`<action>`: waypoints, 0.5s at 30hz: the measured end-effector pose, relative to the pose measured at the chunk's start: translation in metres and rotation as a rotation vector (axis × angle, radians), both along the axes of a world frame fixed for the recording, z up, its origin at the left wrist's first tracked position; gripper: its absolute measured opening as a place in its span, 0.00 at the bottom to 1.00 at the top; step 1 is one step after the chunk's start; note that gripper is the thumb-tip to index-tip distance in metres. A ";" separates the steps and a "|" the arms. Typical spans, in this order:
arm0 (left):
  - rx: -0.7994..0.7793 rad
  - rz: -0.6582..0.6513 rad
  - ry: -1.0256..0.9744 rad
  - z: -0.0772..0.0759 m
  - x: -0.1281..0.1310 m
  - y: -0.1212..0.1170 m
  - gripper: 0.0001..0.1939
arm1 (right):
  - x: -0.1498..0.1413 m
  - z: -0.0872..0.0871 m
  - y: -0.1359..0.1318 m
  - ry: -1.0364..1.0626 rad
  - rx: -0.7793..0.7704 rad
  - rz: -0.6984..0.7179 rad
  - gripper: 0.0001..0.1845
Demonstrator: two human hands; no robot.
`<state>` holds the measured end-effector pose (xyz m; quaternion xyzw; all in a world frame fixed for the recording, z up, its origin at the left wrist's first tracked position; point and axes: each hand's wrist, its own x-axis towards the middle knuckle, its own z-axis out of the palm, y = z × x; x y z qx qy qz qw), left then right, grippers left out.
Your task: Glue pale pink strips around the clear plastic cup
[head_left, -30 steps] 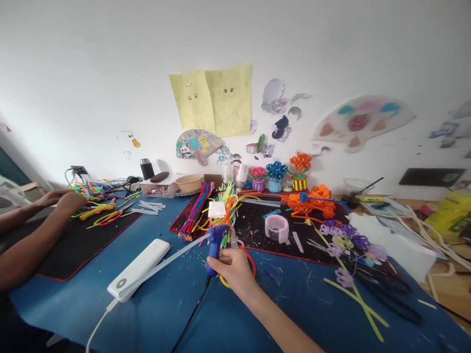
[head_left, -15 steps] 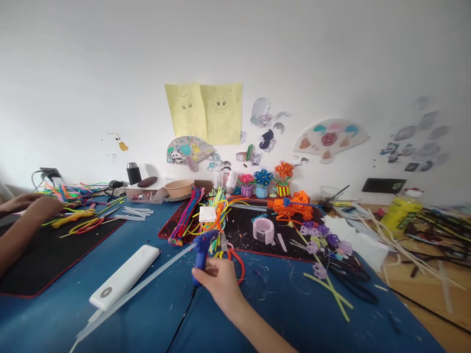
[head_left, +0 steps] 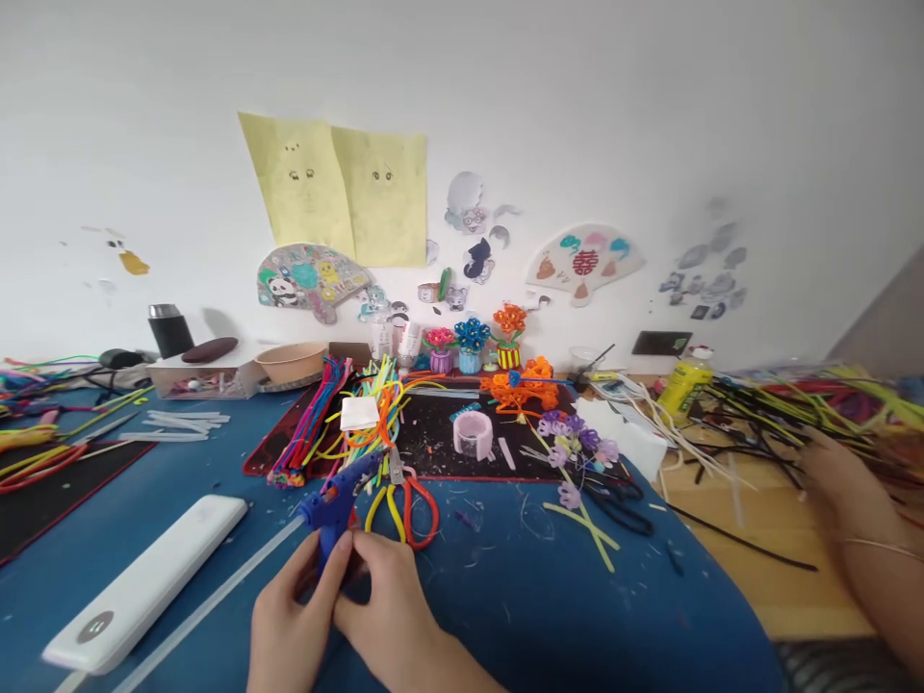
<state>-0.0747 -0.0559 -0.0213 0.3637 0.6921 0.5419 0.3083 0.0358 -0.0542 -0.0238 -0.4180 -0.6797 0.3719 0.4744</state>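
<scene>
A blue hot glue gun [head_left: 339, 505] with a long clear glue stick [head_left: 217, 597] in its back is between my two hands, nozzle pointing up and right. My left hand [head_left: 293, 611] closes on the handle from the left. Around the handle from the right, my right hand [head_left: 386, 587] is closed too, its thumb meeting the left one. Just beyond the gun lie pliers [head_left: 423, 515] with one red and one yellow handle. A white square pad [head_left: 359, 414] rests on the bundle of pipe cleaners [head_left: 307, 423] behind the nozzle.
A white power bank [head_left: 151, 582] lies at left. A pale pink ring-shaped piece [head_left: 473, 435] stands on the dark mat [head_left: 425, 462]. Purple flowers [head_left: 577, 438] lie to its right. Another person's hand [head_left: 837, 467] reaches into pipe cleaners on the wooden table [head_left: 780, 539].
My left hand has come into view and joined the right on the glue gun. The view has turned right. Another person's arms at far left are out of view; a hand appears at right.
</scene>
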 end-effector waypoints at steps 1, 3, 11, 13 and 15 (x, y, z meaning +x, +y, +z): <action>0.011 0.007 -0.054 -0.001 0.003 0.001 0.35 | 0.011 0.003 0.003 0.008 0.014 0.088 0.12; 0.040 -0.016 -0.137 0.001 0.007 0.004 0.35 | 0.043 0.011 0.014 -0.029 0.037 0.139 0.17; 0.164 -0.318 -0.127 0.028 0.015 0.032 0.27 | 0.178 0.042 0.101 -0.703 0.168 -0.210 0.20; 0.137 -0.354 -0.087 0.029 0.016 0.041 0.28 | 0.187 0.037 0.115 -0.710 0.144 -0.167 0.14; 0.105 -0.391 -0.057 0.026 0.018 0.048 0.28 | 0.186 0.028 0.125 -0.685 0.115 -0.151 0.03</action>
